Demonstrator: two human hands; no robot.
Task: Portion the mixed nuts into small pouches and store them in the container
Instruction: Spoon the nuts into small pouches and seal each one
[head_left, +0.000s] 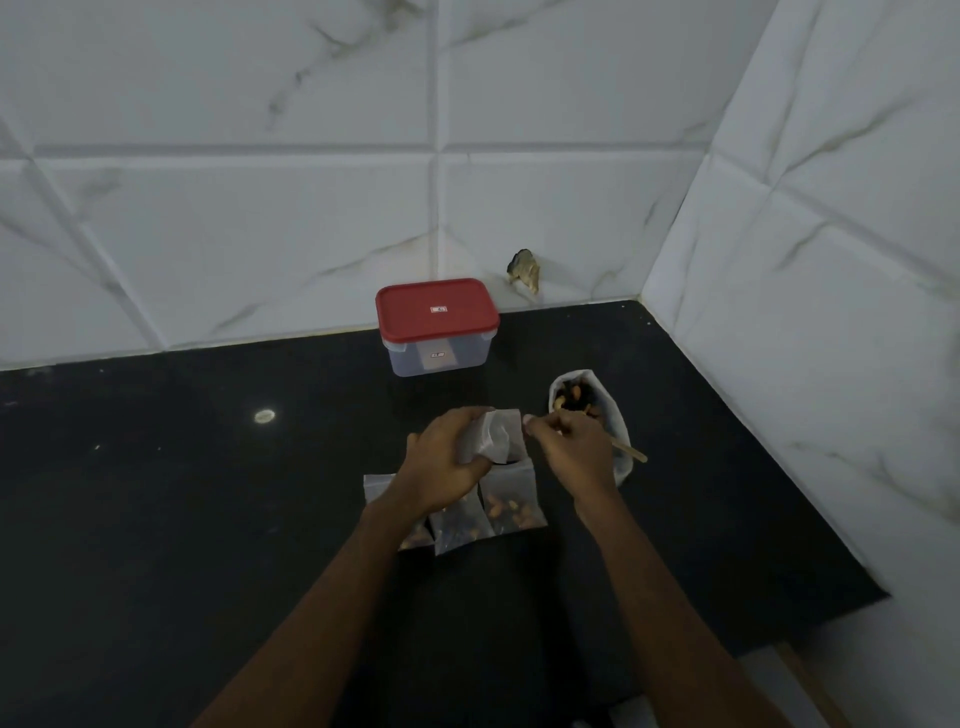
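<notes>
My left hand (445, 462) grips a small clear pouch (498, 434) upright above the black counter. My right hand (569, 447) is just right of it, fingers curled round a wooden spoon (631, 452) whose handle sticks out to the right; its fingertips touch the pouch's upper right edge. A white bag of mixed nuts (589, 402) stands open behind my right hand. Below my hands lie three filled pouches (511, 506) side by side, the left one partly hidden by my left wrist. A clear container with a red lid (436, 325) stands shut by the back wall.
The black counter (182, 493) meets tiled walls at the back and on the right, forming a corner. A chipped hole (524, 270) marks the back wall. The counter's right front edge drops off near a wooden strip (800, 675).
</notes>
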